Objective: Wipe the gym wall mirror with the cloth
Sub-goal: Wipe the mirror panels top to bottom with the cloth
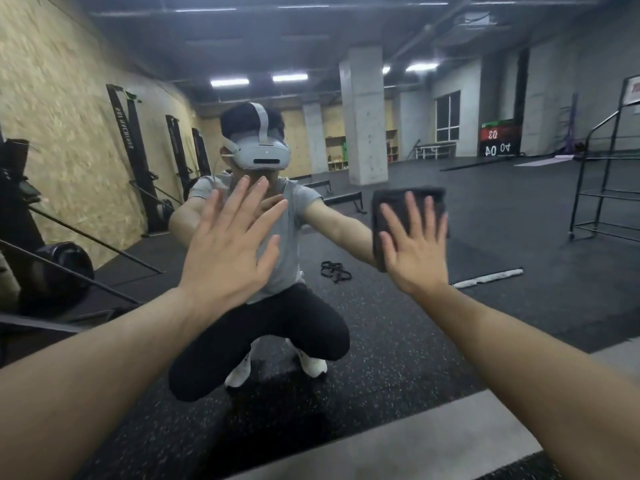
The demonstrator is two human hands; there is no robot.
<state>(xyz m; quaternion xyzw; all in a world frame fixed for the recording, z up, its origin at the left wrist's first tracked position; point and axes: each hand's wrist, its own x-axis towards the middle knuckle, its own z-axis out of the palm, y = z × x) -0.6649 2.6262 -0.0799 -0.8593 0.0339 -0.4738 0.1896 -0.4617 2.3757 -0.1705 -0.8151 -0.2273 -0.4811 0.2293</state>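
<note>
- The wall mirror point(485, 209) fills nearly the whole view; its edges lie outside the frame on the top and both sides, and only a grey sill strip point(398, 445) shows along its lower right.
- Right hand point(417, 252): fingers straight and spread, palm pressed flat on the dark cloth point(408, 216), which it holds against the glass right of centre.
- The cloth is folded into a rough square; its lower right portion is hidden behind the hand, and whether the thumb hooks its left edge cannot be told.
- Left hand point(230, 244): released, fingers straight and slightly fanned, holding nothing. It appears to lie flat on the glass left of centre, well apart from the cloth; actual contact cannot be confirmed.
- Both forearms enter from the bottom corners and are cut off there.
- Reflection: a crouching person in a grey shirt, dark trousers and white shoes, wearing a white headset point(263, 152); the left hand covers the chest and lower face.
- Reflected room: speckled black floor, concrete column point(365, 116), a digital board point(495, 142) with reversed numerals, a black metal rack point(602, 188) cut off at right.
- Left margin is motion-blurred; the dark equipment there is hard to identify beyond a weight plate point(65, 263).
- A small dark strap tangle point(335, 271) on the floor is indistinct.
</note>
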